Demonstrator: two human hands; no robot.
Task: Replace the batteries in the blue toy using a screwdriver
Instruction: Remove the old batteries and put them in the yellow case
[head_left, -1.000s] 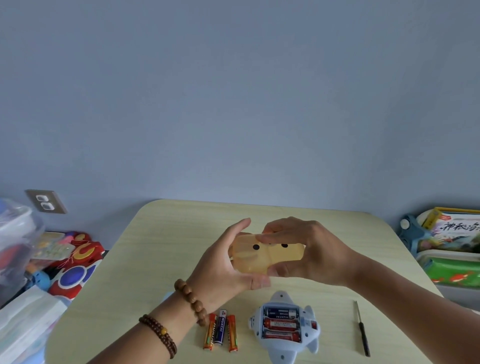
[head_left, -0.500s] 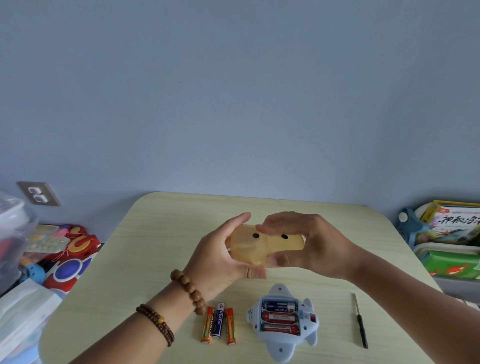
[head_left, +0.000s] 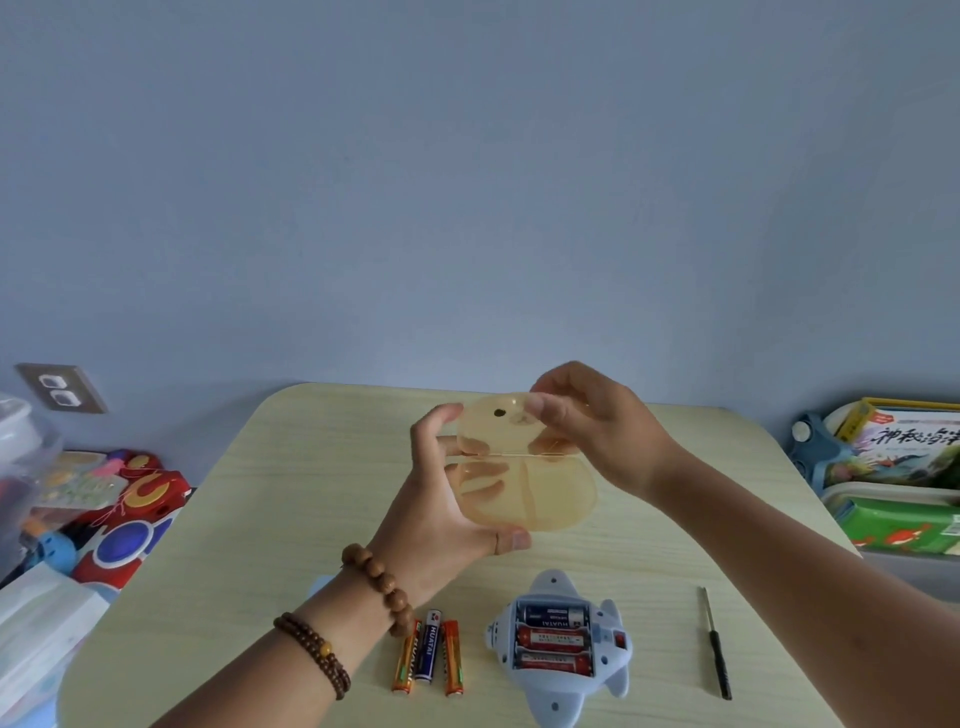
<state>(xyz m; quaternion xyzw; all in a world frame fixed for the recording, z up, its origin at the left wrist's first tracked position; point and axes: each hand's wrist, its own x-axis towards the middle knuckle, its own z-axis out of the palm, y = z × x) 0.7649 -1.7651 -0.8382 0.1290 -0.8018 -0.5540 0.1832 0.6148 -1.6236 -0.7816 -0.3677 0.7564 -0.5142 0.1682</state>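
Step in hand: opening a clear yellow case (head_left: 550, 499), held above the middle of the desk (head_left: 260, 545). The left hand (head_left: 441, 514) cradles the base, its fingers (head_left: 436, 421) curled round it. The right hand (head_left: 597, 436) pinches the rim of the lid (head_left: 493, 421), fingers clamped on it.

Near the front edge lies the blue toy (head_left: 555, 699), compartment uncovered, three cells seated. Three loose batteries (head_left: 429, 657) lie just beside it on the left-edge side. The screwdriver (head_left: 719, 660) lies apart toward the right edge, untouched.

Judgement: the next move concerns the case's contents, then covering and screwing the compartment shut. No cover is in view.

Half a second ago the case was closed between both hands; the lid is now raised.
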